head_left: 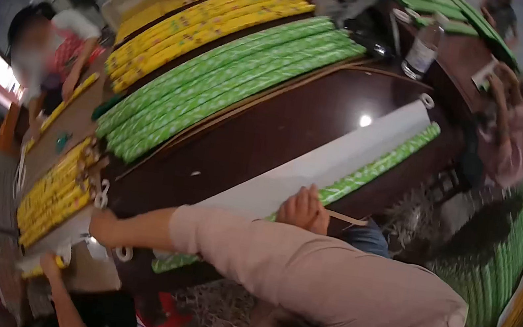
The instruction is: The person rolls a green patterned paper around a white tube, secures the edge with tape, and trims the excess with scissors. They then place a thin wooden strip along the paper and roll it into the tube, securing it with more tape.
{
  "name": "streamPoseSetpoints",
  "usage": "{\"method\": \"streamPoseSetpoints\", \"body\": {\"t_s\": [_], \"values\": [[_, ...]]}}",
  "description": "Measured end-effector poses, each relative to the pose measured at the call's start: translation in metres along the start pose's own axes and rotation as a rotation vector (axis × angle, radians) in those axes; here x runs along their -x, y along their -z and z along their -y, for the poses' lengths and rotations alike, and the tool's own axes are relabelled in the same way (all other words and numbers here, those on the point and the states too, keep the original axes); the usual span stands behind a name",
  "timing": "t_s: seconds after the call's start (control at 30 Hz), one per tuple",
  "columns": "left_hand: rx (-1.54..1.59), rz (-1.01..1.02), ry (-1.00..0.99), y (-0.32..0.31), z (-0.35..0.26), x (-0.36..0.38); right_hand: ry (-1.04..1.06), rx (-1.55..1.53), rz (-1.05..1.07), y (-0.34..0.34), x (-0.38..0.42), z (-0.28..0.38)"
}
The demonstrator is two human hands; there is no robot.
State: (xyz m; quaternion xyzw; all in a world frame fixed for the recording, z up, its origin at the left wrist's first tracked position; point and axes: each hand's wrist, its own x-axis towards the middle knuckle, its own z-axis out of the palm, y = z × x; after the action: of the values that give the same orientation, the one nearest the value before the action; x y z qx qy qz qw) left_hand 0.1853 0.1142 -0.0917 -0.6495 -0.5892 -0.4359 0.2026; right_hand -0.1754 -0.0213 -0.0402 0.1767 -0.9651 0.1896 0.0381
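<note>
A long green-and-white patterned paper roll (382,164) lies diagonally along the near table edge, against a spread white sheet (315,161). My left hand (303,211) is closed over the roll near its middle, fingers curled; my other arm hides its wrist. A thin tan strip (347,219) sticks out beside this hand. My right arm, in a pale pink sleeve, crosses over to the left. My right hand (106,229) is at the table's left end, near small white rings (101,194) that look like tape rolls. Its fingers are blurred and mostly hidden.
Green rolls (232,86) and yellow rolls (207,25) lie along the table's far side. More yellow rolls (60,192) sit left, near a co-worker's hand (50,264). A plastic bottle (422,49) stands at the back. People work left and right; stacked green rolls (492,283) are at right.
</note>
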Motion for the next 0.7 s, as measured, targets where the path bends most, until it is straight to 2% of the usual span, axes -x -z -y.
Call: {"method": "streamPoseSetpoints", "body": {"t_s": [0.03,0.07,0.2,0.23,0.27,0.3,0.4,0.43,0.5,0.53,0.57,0.6,0.63,0.67,0.7], "values": [[0.035,-0.025,-0.039,-0.002,0.004,-0.003,0.063,0.322,0.088,0.001,-0.017,0.005],[0.058,-0.052,-0.069,-0.004,0.008,-0.006,-0.002,0.328,0.057,0.008,-0.022,0.005],[0.074,-0.191,-0.118,-0.011,0.033,-0.026,0.068,0.293,0.129,0.004,-0.071,-0.009],[0.073,-0.233,-0.117,-0.018,0.037,-0.033,0.162,0.396,0.284,0.030,-0.073,-0.020],[0.072,-0.281,-0.111,-0.031,0.041,-0.041,0.137,0.397,0.276,0.091,0.029,-0.044],[0.073,-0.327,-0.102,-0.037,0.044,-0.047,0.323,0.325,0.167,0.143,0.055,-0.032],[0.063,-0.463,-0.040,-0.057,0.043,-0.060,0.273,-0.108,0.089,0.215,0.144,-0.072],[-0.269,0.363,0.382,0.014,0.009,-0.074,0.190,-0.465,0.135,0.224,0.176,-0.095],[-0.290,0.462,0.419,0.013,0.004,-0.083,-0.007,-0.972,-0.019,0.278,0.332,-0.113],[-0.338,0.466,0.402,0.011,0.003,-0.079,-0.016,-1.144,-0.106,0.288,0.390,-0.126],[-0.326,0.466,0.420,0.010,0.005,-0.078,-0.070,-1.176,-0.335,0.292,0.443,-0.137],[-0.306,0.463,0.427,0.010,0.005,-0.080,-0.149,-1.296,-0.357,0.300,0.498,-0.151],[-0.288,0.463,0.442,0.010,0.003,-0.081,-0.199,-1.481,-0.474,0.295,0.546,-0.163],[-0.283,0.467,0.450,0.010,0.001,-0.085,-0.412,-1.305,-0.541,0.299,0.593,-0.173],[-0.279,0.471,0.468,0.010,-0.001,-0.087,-0.559,-1.323,-0.603,0.305,0.640,-0.175]]}}
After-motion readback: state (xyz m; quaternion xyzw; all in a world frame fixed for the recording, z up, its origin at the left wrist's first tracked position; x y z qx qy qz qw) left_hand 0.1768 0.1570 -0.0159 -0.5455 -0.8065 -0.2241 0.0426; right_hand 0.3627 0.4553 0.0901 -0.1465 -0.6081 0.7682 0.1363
